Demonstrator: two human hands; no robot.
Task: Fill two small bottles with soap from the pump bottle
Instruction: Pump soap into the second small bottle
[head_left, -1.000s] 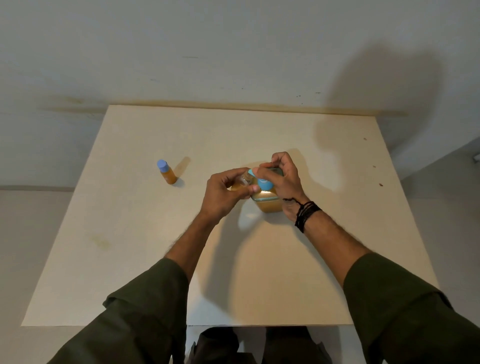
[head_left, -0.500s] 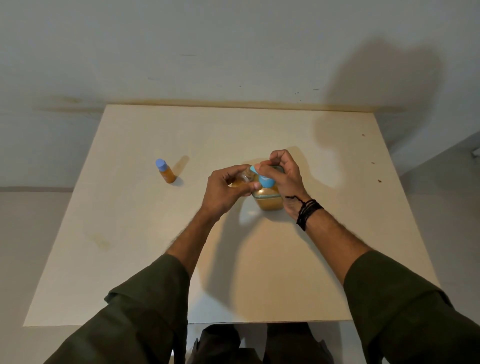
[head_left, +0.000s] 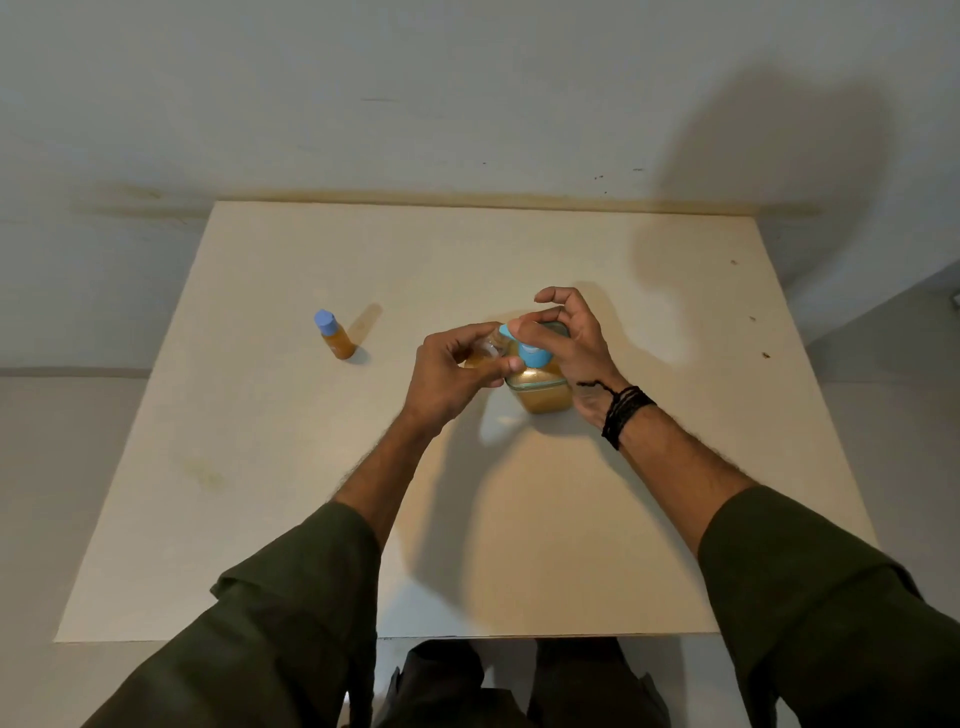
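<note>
Head view: left hand (head_left: 447, 374) pinches small bottle (head_left: 485, 351); right hand (head_left: 566, 343) presses pump (head_left: 527, 348).

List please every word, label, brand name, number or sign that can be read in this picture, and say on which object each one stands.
None can be read.
Pump bottle: no label or print shows; both hands hide much of it.
Capped small bottle: plain blue cap, amber body, no lettering visible.
Small bottle held in the left hand: mostly covered, nothing legible.
Table and wall: stains and specks only, no writing.

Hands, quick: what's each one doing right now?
Left hand: grips the small bottle at the spout.
Right hand: presses the pump bottle head.
</note>
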